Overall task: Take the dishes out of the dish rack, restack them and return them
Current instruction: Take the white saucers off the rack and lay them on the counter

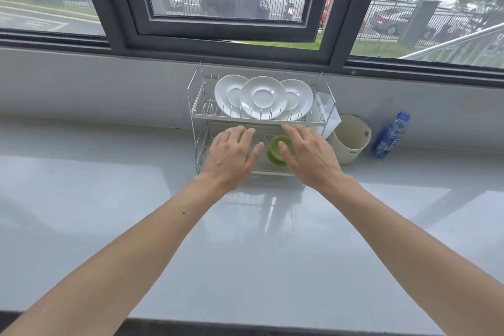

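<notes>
Both hands are spread flat, fingers loose, nothing gripped yet. The left hand hovers at the front of the lower tier of the two-tier chrome wire dish rack, and there's a sliver of green peeking out under its fingers, probably another small dish, but it's too covered to say. Just beside it, the right hand has its thumb right against a small green ceramic cup stacked on a green saucer sitting in that same lower tier; I can't tell if it's actually touching. Directly above both hands, on the upper tier, three white round ceramic saucers stand on edge in the slots, overlapping each other. Further out past the right hand there's a clear plastic cutlery holder clipped to the rack's end, then a cream plastic bin, then a blue plastic drink bottle on the pale grey glossy surface. My worry: the lower tier is tight, so lifting the green stack out could knock knuckles into the upper shelf and rattle those saucers, or the cup could slide off its saucer if it tilts. The rack looks light too, so it may shift if tugged.
</notes>
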